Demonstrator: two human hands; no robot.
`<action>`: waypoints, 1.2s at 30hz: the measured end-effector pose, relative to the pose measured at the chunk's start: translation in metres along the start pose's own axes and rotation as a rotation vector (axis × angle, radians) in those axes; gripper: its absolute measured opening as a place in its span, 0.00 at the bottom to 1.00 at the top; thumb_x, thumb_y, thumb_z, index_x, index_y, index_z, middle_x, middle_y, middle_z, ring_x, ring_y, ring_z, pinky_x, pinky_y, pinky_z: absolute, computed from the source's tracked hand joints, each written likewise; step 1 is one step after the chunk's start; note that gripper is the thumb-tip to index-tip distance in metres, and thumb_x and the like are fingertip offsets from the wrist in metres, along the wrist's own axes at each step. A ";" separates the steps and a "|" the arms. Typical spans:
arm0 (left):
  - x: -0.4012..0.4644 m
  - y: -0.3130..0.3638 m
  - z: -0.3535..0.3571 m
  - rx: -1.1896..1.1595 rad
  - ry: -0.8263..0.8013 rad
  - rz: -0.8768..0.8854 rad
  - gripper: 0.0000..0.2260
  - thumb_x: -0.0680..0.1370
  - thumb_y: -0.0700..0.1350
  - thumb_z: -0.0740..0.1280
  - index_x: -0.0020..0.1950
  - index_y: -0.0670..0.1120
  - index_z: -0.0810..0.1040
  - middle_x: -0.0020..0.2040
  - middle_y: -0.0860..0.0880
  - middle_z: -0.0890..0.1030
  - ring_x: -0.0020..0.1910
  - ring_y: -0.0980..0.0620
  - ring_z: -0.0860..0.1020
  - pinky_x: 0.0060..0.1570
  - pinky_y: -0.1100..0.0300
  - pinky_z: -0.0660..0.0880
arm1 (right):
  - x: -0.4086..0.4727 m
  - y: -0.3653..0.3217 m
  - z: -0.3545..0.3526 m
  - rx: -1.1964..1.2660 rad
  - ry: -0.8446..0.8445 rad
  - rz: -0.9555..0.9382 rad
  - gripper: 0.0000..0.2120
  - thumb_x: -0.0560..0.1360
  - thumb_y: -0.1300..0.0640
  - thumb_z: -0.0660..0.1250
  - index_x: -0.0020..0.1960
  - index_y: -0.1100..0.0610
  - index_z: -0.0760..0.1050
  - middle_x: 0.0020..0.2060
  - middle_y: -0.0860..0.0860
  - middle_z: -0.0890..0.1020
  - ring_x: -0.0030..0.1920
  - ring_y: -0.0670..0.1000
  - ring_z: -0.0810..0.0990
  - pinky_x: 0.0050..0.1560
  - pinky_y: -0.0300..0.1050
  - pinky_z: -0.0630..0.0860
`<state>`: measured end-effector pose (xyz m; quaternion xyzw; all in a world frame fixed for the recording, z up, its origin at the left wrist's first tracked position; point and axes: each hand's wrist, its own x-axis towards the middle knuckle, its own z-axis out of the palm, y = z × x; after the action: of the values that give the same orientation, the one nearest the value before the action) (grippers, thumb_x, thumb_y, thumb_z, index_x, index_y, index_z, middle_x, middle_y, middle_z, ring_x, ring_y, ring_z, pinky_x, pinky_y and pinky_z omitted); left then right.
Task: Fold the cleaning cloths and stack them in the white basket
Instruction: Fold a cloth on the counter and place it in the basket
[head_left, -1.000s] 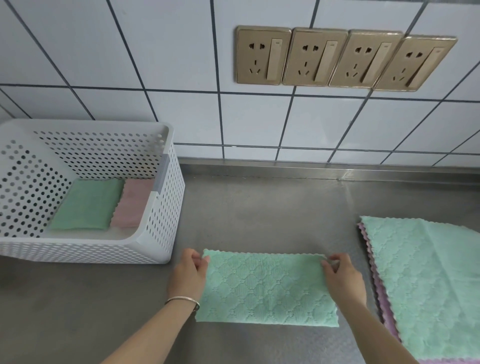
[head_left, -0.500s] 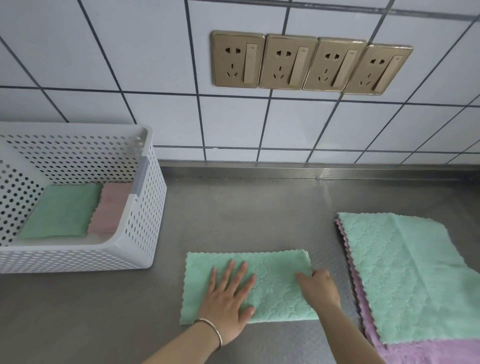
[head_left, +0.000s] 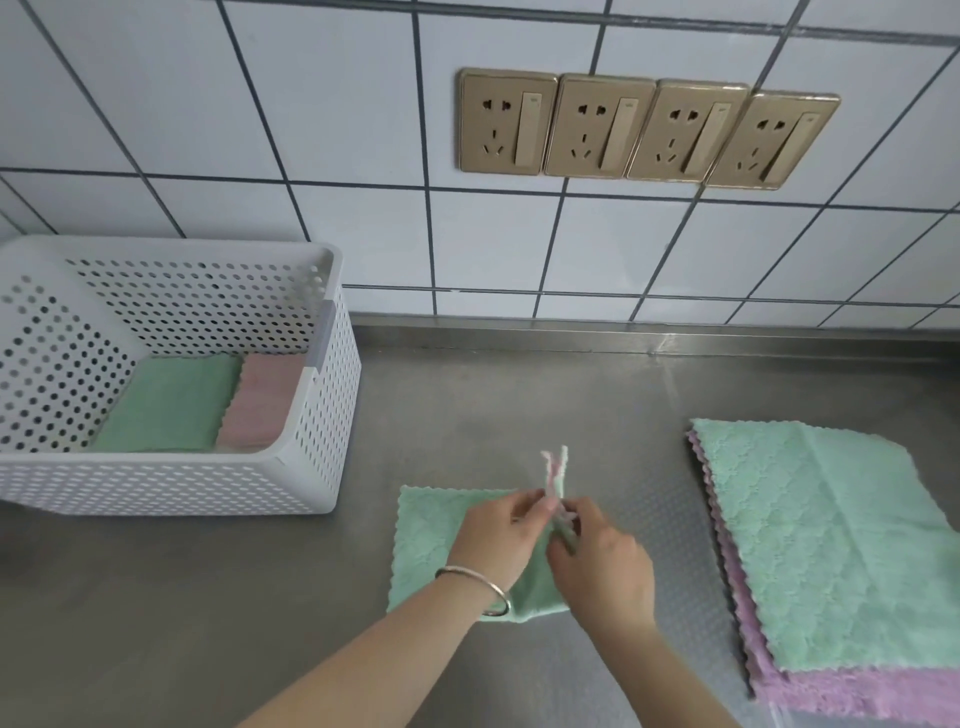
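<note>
Since half a second ago the left hand (head_left: 501, 540) has lifted off the green cloth (head_left: 431, 540) and now meets the right hand (head_left: 602, 566); both pinch its raised right end, which stands upright between the fingertips above the half lying on the counter (head_left: 493, 405). The white basket (head_left: 322, 415) stands at the left, holding a folded green and a folded pink cloth.

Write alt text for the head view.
Both hands, left hand and right hand, pinch the raised edge of a green cloth mid-fold on a steel counter. A white basket holds folded cloths; unfolded cloths lie at right.
</note>
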<state>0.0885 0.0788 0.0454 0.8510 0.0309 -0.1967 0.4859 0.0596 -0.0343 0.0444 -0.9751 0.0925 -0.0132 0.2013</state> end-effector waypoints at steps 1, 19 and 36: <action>0.002 0.001 -0.003 -0.132 -0.009 -0.102 0.15 0.76 0.57 0.60 0.47 0.49 0.81 0.45 0.45 0.83 0.45 0.46 0.80 0.47 0.54 0.77 | -0.004 -0.008 0.005 0.002 0.025 -0.071 0.13 0.60 0.58 0.76 0.42 0.54 0.78 0.30 0.50 0.80 0.27 0.56 0.79 0.24 0.42 0.66; 0.004 -0.101 -0.049 -0.065 0.189 -0.434 0.14 0.79 0.46 0.60 0.63 0.45 0.74 0.55 0.45 0.78 0.54 0.46 0.76 0.54 0.59 0.69 | -0.045 -0.002 0.093 -0.186 -0.109 -0.444 0.45 0.62 0.60 0.60 0.76 0.58 0.45 0.69 0.52 0.65 0.74 0.53 0.54 0.70 0.52 0.60; -0.008 -0.118 -0.031 0.134 0.535 -0.269 0.22 0.74 0.45 0.67 0.68 0.45 0.68 0.58 0.44 0.76 0.56 0.42 0.76 0.54 0.53 0.72 | -0.051 -0.004 0.092 -0.217 -0.137 -0.463 0.34 0.57 0.54 0.65 0.64 0.59 0.68 0.61 0.57 0.78 0.65 0.55 0.71 0.69 0.52 0.54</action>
<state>0.0622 0.1683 -0.0334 0.8910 0.2573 -0.0298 0.3729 0.0162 0.0146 -0.0382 -0.9848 -0.1459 0.0172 0.0932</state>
